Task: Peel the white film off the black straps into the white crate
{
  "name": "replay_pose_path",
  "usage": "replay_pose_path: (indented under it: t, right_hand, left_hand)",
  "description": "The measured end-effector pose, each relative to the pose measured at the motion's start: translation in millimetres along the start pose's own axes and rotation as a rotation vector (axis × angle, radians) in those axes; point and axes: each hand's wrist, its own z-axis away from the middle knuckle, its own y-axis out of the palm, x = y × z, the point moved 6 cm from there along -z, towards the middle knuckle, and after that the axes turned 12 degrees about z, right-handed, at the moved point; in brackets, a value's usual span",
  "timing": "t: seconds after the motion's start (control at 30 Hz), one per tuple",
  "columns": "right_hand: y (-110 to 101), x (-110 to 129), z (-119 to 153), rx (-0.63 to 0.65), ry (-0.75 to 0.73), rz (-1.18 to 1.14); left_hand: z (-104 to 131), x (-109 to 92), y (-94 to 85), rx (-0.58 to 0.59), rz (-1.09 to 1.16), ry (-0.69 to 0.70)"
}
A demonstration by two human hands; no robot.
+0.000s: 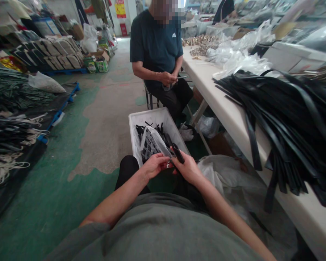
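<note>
From my remote seat, I judge this step as close fingertip work: my right hand (189, 169) is wrapped around a black strap-like piece (178, 153) at the near end of the white plastic crate (134, 140). My left hand (153, 166) pinches a small shiny piece (168, 164) (too tiny to identify). I'd say the next move calls for steadiness.

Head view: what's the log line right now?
right hand: holds black object | left hand: fingers beside it, grip unclear | white bin: dark pieces inside | table: black strips on top
</note>
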Motion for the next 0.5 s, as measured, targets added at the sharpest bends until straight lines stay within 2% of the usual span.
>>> replay_pose_path:
  t: [0.1,0.17,0.23,0.3,0.37,0.43,0.5]
  right_hand:
    - [-0.8,-1.8,9.5,0.057,-0.048,0.031]
    - [1.6,-9.4,13.3,0.036,-0.045,0.078]
    - [9.6,-18.8,4.9,0.026,-0.041,0.104]
    - [13.9,-24.3,-12.0,-0.019,-0.047,0.113]
    - [13.0,-26.8,-26.4,-0.05,-0.057,0.109]
    - [8.5,-29.1,-32.0,-0.051,-0.092,0.109]
    - [2.9,-32.5,-30.5,-0.053,-0.14,0.119]
  left_hand:
    - [-1.9,-18.9,-5.0,-0.028,0.008,0.081]
    - [-3.0,-24.4,-6.3,-0.036,-0.019,0.123]
    - [-8.9,-15.4,-5.9,-0.03,-0.062,0.128]
    - [-20.3,5.7,-3.4,0.039,-0.046,0.052]
    - [-31.8,18.9,-4.5,0.087,-0.024,0.033]
    - [-40.0,17.0,-12.7,0.056,-0.001,0.06]
    - [-43.9,4.0,-23.4,-0.006,0.008,0.095]
